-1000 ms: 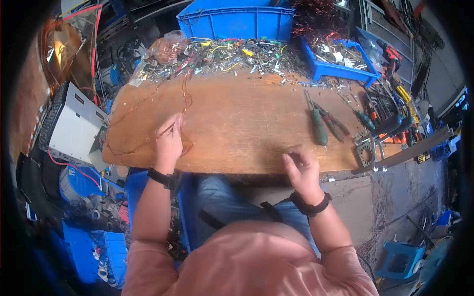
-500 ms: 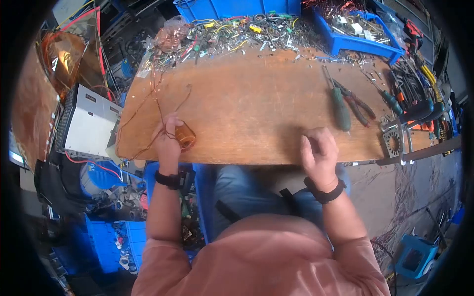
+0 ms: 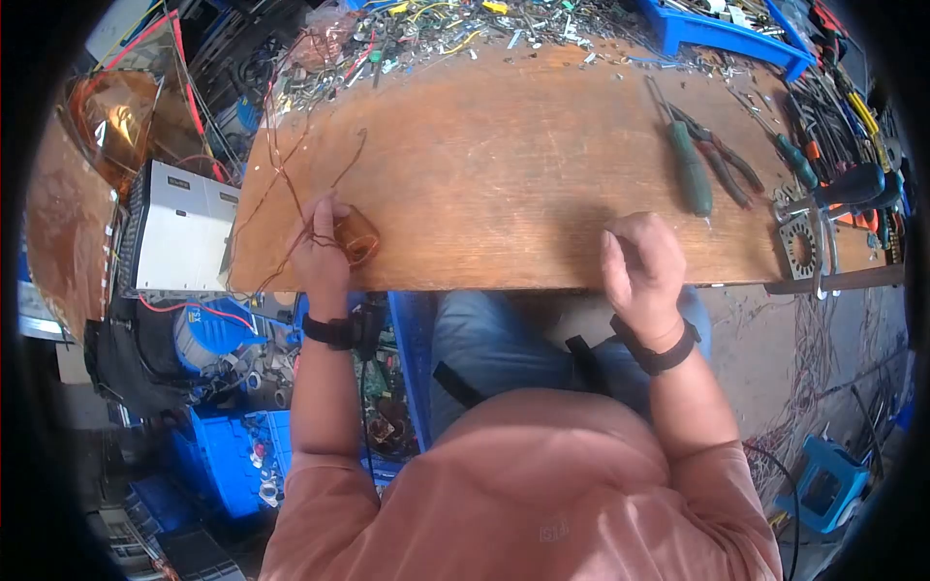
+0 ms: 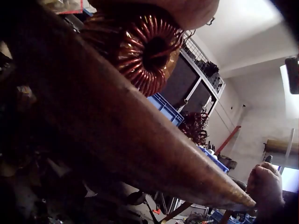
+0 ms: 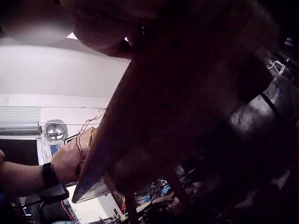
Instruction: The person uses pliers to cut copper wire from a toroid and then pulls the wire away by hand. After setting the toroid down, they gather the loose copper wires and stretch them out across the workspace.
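In the head view my left hand (image 3: 323, 250) is at the left front of the wooden table (image 3: 484, 174), gripping a ring coil (image 3: 362, 242) wound with copper wire. Close up in the left wrist view, the coil (image 4: 134, 63) shows tight copper turns around a dark hole, with my hand above it. Long copper wires (image 3: 279, 169) trail from the left hand over the table's left side. My right hand (image 3: 646, 257) rests by the front edge, its fingers loosely curled and holding nothing.
A green-handled screwdriver (image 3: 690, 169) and pliers (image 3: 727, 167) lie at the right. Metal and wire scraps (image 3: 436, 39) heap along the back, beside a blue bin (image 3: 722, 39). A white metal box (image 3: 184, 228) stands left of the table; a slotted metal plate (image 3: 799, 245) sits front right.
The head view has tilted down and shifted. The left hand has turned the coil so its round opening shows, and the wires have swung left. The right hand stays by the front edge.
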`<state>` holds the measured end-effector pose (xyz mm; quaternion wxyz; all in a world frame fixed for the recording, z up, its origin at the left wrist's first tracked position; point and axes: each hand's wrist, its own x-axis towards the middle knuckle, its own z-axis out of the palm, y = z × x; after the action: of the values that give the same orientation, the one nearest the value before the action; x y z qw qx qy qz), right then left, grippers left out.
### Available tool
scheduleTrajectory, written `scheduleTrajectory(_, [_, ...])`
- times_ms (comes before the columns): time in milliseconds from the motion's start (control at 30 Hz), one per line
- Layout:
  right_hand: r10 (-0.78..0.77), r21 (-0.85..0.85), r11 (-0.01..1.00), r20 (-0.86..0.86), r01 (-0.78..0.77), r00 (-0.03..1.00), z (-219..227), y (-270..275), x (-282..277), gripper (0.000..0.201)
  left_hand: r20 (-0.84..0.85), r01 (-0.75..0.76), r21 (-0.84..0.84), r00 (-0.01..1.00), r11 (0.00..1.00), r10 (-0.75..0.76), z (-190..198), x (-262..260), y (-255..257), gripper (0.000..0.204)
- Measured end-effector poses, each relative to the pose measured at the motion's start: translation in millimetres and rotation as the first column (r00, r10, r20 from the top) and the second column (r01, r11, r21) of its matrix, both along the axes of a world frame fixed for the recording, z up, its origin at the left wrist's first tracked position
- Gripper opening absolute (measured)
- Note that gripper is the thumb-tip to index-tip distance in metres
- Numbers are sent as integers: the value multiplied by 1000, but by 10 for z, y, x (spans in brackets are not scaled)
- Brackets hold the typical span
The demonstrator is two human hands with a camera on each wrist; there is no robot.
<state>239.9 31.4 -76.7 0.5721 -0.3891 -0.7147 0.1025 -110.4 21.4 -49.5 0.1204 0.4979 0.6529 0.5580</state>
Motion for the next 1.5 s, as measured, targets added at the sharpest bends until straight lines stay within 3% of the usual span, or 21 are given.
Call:
scheduleTrajectory(667, [-6, -52, 999, 52, 8, 999, -36, -26, -15, 13, 97, -18, 42, 995, 999, 14, 8, 30, 2, 24])
scheduleTrajectory(867, [-13, -44, 999, 56, 16, 998, -7, -42, -14, 12, 50, -24, 40, 999, 999, 22, 1, 28, -20, 25])
scheduleTrajectory(967, [-40, -32, 999, 95, 43, 995, -49, -44, 10, 13, -50, -16, 41, 999, 999, 18, -75, -76, -6, 26])
scheduleTrajectory(1067, [-47, -43, 998, 95, 52, 994, -24, -62, 20, 14, -38, 38, 115, 999, 993, -34, -106, -101, 17, 26])
scheduleTrajectory(1100, [-66, -6, 998, 85, 67, 994, -41, -55, 6, 14, 34, 3, 70, 999, 998, -6, -122, -100, 13, 26])
scheduleTrajectory(1233, [-38, -64, 997, 103, 45, 994, 25, -91, 24, 13, -3, -23, -3, 1000, 1000, 23, -158, -166, 2, 33])
scheduleTrajectory(1300, [-24, -32, 999, 88, 26, 996, -50, -69, 12, 14, 138, -65, 133, 989, 989, 47, -444, -324, 119, 39])
scheduleTrajectory(1367, [-27, 1, 1000, 64, 27, 998, -23, -89, 17, 13, -28, -59, -122, 998, 991, 56, -285, -361, 16, 43])
scheduleTrajectory(1433, [-3, 10, 1000, 8, 3, 1000, -48, -87, 14, 11, 98, 49, -78, 994, 996, -41, -521, -670, 136, 46])
scheduleTrajectory(1500, [24, -112, 993, 14, -22, 1000, -32, -128, 14, 14, 33, 70, -9, 997, 998, -70, -422, -565, 126, 43])
